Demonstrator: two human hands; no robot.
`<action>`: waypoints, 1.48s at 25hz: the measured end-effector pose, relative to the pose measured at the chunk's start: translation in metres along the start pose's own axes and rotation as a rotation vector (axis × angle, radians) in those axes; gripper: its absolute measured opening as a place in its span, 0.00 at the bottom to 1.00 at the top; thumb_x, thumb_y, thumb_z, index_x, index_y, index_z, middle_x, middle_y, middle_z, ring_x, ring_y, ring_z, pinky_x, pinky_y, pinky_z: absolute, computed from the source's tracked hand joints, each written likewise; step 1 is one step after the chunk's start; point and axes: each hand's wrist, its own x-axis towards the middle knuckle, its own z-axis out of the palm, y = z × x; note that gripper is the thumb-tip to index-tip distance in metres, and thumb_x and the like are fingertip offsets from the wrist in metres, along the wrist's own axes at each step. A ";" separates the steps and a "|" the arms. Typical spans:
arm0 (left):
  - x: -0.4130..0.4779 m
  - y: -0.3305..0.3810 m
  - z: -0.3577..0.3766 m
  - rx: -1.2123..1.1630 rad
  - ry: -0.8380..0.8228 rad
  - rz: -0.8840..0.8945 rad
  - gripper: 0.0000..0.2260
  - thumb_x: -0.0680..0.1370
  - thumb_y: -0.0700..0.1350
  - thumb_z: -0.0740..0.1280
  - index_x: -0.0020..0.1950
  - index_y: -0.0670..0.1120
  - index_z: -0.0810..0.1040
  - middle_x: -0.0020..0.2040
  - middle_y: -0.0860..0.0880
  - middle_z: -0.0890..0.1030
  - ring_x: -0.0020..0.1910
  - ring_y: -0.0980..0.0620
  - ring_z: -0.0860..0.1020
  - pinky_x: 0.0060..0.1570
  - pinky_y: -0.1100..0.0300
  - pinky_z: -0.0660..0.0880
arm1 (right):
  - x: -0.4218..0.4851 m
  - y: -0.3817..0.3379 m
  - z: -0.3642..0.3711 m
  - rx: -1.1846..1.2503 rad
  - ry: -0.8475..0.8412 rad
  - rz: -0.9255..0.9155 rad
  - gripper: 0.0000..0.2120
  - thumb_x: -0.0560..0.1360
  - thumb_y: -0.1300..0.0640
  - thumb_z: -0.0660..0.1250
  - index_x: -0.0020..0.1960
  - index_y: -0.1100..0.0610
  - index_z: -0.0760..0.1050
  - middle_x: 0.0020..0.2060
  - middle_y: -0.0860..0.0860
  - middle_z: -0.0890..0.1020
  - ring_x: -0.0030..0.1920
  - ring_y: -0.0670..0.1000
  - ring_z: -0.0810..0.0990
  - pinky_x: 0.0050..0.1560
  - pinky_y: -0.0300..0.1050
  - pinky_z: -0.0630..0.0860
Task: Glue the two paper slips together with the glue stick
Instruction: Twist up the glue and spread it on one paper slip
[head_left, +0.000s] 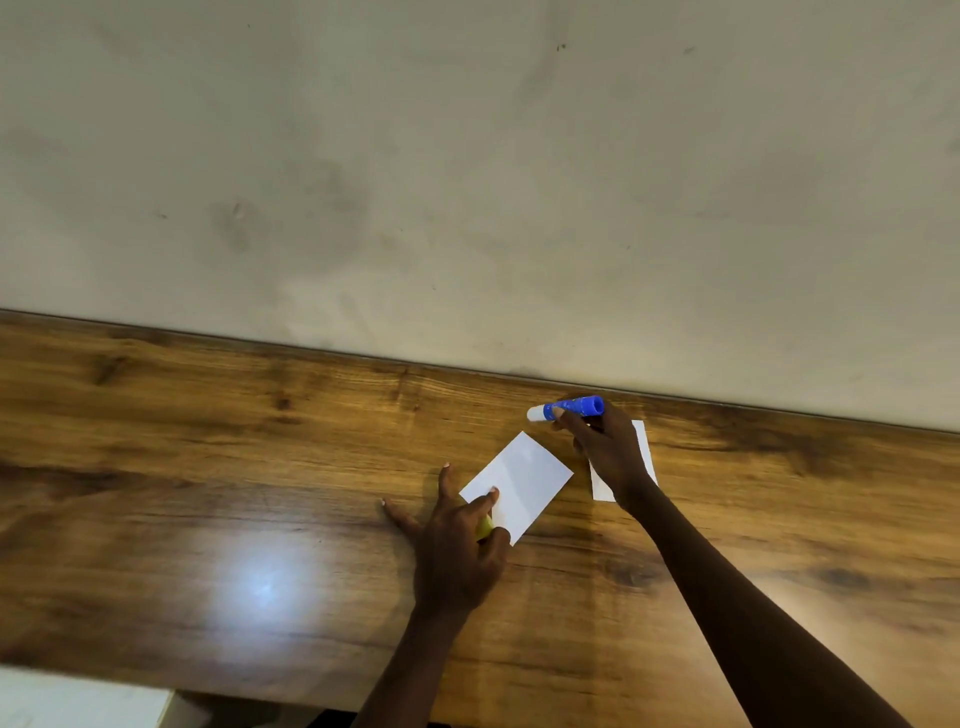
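With only a fingertip of the left hand (457, 551) pinning the near paper slip (519, 486) to the table (208, 441), a yellow cap (484, 527) tucked in the palm, could skid under a glue stroke. Right hand (605, 449) gripping the uncapped blue glue stick (569, 408) above the second slip (647, 452), partly covering it; may smear or shift it.

A white rectangular paper slip (519, 483) lies flat and skewed on the wood-grain tabletop, one near corner pressed down. A second white paper slip (644, 447) lies flat just to its right, apart and partly covered. The blue plastic glue stick (569, 408), white glue end exposed, is held roughly horizontal above them.
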 end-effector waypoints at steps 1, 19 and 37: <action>0.000 0.000 0.000 -0.001 -0.003 0.002 0.24 0.69 0.54 0.54 0.62 0.50 0.74 0.74 0.41 0.59 0.74 0.49 0.54 0.63 0.36 0.26 | -0.004 0.001 -0.002 0.092 0.023 0.036 0.10 0.73 0.59 0.65 0.53 0.61 0.74 0.46 0.63 0.81 0.34 0.49 0.73 0.33 0.34 0.71; 0.000 0.001 0.002 -0.049 0.044 0.012 0.23 0.68 0.51 0.57 0.60 0.48 0.76 0.72 0.39 0.63 0.73 0.45 0.57 0.63 0.35 0.26 | -0.063 0.015 0.013 0.062 0.136 -0.047 0.16 0.73 0.62 0.65 0.60 0.56 0.72 0.54 0.54 0.78 0.50 0.52 0.77 0.49 0.37 0.73; 0.000 -0.001 0.003 -0.253 0.101 0.016 0.22 0.68 0.49 0.58 0.61 0.47 0.75 0.70 0.40 0.67 0.73 0.46 0.58 0.66 0.38 0.29 | -0.049 0.022 0.029 -0.405 -0.234 -0.165 0.32 0.65 0.65 0.73 0.64 0.50 0.65 0.72 0.51 0.62 0.66 0.52 0.70 0.56 0.34 0.66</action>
